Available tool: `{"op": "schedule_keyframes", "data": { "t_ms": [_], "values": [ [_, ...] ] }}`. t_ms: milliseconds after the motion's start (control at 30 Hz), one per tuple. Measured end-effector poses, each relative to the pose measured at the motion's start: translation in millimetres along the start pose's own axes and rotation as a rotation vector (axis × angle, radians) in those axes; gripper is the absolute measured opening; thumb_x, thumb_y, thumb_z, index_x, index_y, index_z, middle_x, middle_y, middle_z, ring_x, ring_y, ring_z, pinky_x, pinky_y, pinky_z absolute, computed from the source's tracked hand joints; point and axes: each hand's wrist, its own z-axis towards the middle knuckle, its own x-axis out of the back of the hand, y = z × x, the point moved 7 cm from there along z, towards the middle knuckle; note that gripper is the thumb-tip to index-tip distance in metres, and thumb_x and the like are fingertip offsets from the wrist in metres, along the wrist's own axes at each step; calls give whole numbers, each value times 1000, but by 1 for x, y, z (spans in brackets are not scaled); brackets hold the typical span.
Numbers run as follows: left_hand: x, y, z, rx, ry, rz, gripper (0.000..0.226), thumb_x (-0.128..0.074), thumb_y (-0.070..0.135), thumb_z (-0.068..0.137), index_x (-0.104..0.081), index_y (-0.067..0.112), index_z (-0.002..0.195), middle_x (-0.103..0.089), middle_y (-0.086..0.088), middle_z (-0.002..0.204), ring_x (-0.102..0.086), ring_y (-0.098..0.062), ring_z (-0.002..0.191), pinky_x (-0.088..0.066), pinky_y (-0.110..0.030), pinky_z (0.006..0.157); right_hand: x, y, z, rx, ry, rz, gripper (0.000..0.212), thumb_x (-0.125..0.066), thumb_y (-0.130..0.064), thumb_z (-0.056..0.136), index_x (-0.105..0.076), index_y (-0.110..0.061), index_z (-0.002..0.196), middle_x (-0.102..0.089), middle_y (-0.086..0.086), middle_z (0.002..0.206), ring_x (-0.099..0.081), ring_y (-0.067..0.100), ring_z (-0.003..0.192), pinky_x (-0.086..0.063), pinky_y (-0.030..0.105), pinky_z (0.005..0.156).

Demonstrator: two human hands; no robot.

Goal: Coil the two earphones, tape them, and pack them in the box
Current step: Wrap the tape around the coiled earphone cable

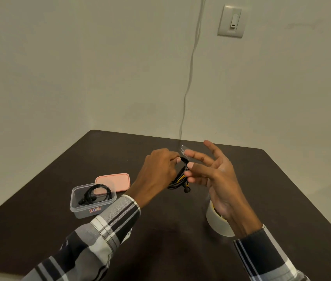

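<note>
Plaid sleeves (107,226) reach over a dark bench (160,240). Left hand (158,173) grips a coiled earphone (178,182); right hand (217,175), fingers spread, pinches clear tape (184,150) against it. Tape roll (217,224) sits under the right wrist. Left of the hands, the box (92,200) holds another earphone (96,193).

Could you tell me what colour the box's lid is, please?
Pink; the lid shows best in the head view.

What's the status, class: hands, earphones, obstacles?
Left hand grips second earphone coil; right hand pinches tape strip onto it. First earphone in box. Nothing blocking.
</note>
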Motion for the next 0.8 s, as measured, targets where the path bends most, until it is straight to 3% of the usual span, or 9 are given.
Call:
{"op": "schedule_keyframes", "data": {
  "t_ms": [100, 167, 367, 467, 633, 800],
  "values": [
    [1, -1, 0, 2, 4, -12, 28, -49, 21, 100, -66, 8, 82, -44, 8, 66, -45, -12, 61, -24, -18, 52, -1, 4, 1, -30, 1, 60, 80, -67, 10, 84, -31, -18, 150, -74, 9, 115, -62, 15, 52, -53, 22, 48],
    [2, -1, 0, 2, 10, -15, 27, -49, 21, 100, -68, 9, 86, -45, 8, 67, -43, -11, 60, -22, -16, 51, -1, 4, 1, -30, 15, 49, 75, -70, 6, 82, -37, -18, 146, -75, 8, 112, -59, 11, 51, -47, 20, 48],
    [-2, -5, -1, 18, -14, -7, 27, -49, 23, 101, -71, 10, 93, -59, -3, 76, -53, -19, 68, -34, -24, 56, 1, -3, -1, 95, 89, -79, 74, -83, -4, 74, -48, -13, 139, -78, 12, 91, -71, 12, 105, -46, 30, 96],
    [-5, -6, -2, 32, -22, -12, 28, -50, 23, 101, -69, 9, 88, -58, -3, 74, -53, -19, 68, -33, -27, 56, 1, -4, 0, 118, 117, -56, 79, -82, -2, 76, -43, -15, 143, -77, 16, 91, -72, 19, 105, -49, 30, 95],
    [-6, -4, -2, 29, -35, -14, 28, -50, 24, 101, -69, 10, 86, -49, 6, 66, -46, -10, 59, -24, -14, 51, 4, -2, 3, 116, 144, 50, 79, -79, 0, 77, -41, -13, 145, -77, 15, 94, -73, 31, 96, -52, 49, 101],
    [-8, -4, -2, 28, -54, -13, 30, -50, 22, 101, -61, 8, 76, -47, 6, 64, -48, -13, 61, -27, -17, 51, 4, 1, 2, 84, 127, 158, 88, -81, -2, 66, -42, -12, 145, -76, 14, 97, -73, 29, 91, -59, 42, 88]
  ]
}}
